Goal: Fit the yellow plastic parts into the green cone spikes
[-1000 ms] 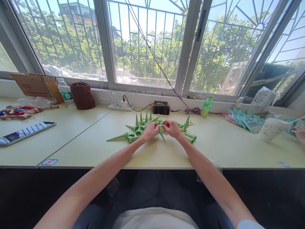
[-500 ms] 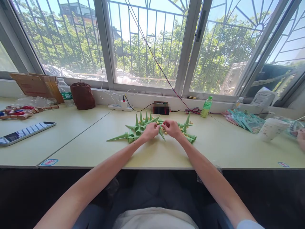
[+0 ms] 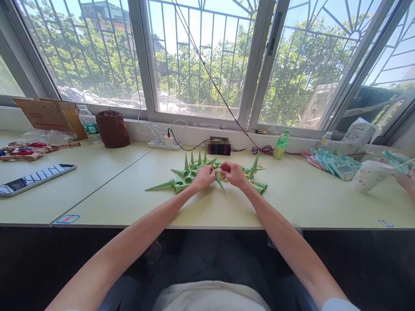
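My left hand (image 3: 204,177) is closed around a green cone-shaped plastic spike (image 3: 220,183), whose tip points down toward the table's front. Just right of it, my right hand (image 3: 234,174) is pinched, a small gap away from the left. Whatever sits between its fingertips is too small to make out. Around both hands lie several more green spikes, some standing point up like this one (image 3: 256,164), others on their sides like this long one (image 3: 160,185). Small yellow pieces (image 3: 222,176) are scattered among them, partly hidden behind my hands.
A smartphone (image 3: 35,179), a brown bag (image 3: 112,128) and a water bottle (image 3: 90,125) are on the left. Along the wall are a power strip (image 3: 164,145) and a green bottle (image 3: 281,145). Teal packets (image 3: 337,164), a white cup (image 3: 372,176) and another person's hand (image 3: 406,183) are at right.
My right hand has drawn slightly away from my left, which stays on the spike. At the right edge, the other person's hand has moved in near the cup, and a teal packet there has shifted.
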Demonstrator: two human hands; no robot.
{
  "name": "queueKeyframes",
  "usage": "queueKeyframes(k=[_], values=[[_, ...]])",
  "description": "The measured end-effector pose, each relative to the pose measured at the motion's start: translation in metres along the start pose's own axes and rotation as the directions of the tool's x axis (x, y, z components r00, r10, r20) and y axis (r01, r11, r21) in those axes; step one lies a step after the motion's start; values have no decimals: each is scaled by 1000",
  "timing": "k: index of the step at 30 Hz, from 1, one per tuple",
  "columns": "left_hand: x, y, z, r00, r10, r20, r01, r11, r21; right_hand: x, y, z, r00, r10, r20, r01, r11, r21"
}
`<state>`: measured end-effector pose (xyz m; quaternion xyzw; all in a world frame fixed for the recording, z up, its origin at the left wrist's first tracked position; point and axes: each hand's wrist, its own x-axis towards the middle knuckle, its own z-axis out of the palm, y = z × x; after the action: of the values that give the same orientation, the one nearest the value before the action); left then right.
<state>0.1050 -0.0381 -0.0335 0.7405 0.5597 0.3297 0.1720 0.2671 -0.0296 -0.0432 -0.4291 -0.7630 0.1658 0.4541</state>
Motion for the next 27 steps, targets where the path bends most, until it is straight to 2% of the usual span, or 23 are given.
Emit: queueKeyframes(k=[10, 19, 27], values=[[1, -1, 0, 1000, 0, -23, 1, 1000, 15, 0, 0, 1, 1000, 14, 6, -14, 999, 43], [0, 1, 0, 1000, 13, -28, -13, 1000, 0, 1, 3, 0, 999, 9, -47, -14, 994, -105], [0, 3, -1, 1000, 8, -29, -9, 1000, -26, 1, 3, 0, 1000, 1, -28, -5, 988, -155]])
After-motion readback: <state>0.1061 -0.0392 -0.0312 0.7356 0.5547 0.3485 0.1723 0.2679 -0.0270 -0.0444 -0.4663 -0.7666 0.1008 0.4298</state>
